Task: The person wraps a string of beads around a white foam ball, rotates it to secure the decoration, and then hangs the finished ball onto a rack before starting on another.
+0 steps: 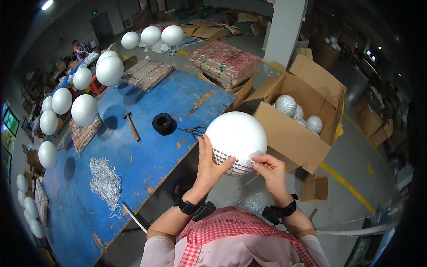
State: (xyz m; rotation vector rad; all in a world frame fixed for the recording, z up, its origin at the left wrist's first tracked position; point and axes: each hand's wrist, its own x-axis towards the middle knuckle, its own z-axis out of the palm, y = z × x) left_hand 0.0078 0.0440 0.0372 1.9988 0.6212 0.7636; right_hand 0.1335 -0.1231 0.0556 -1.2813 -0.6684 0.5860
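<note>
A large white ball [236,132] is in front of me, just off the table's edge. Rows of small silvery beads [224,159] wrap its lower part; the upper part is smooth and bare. My left hand [205,167] grips the ball's left side, its thumb lying on the bead rows. At the lower right of the ball, my right hand [271,171] pinches thumb and forefinger together on the end of the bead strand, close against the surface. A thin length of strand trails below these fingers.
On the blue table [151,100] lie black scissors [192,131], a black tape roll [163,123], a hammer [131,127] and a heap of silvery bead strands [105,178]. White balls [84,110] stand along its far side. To the right, an open carton [289,131] holds silvery balls [285,105].
</note>
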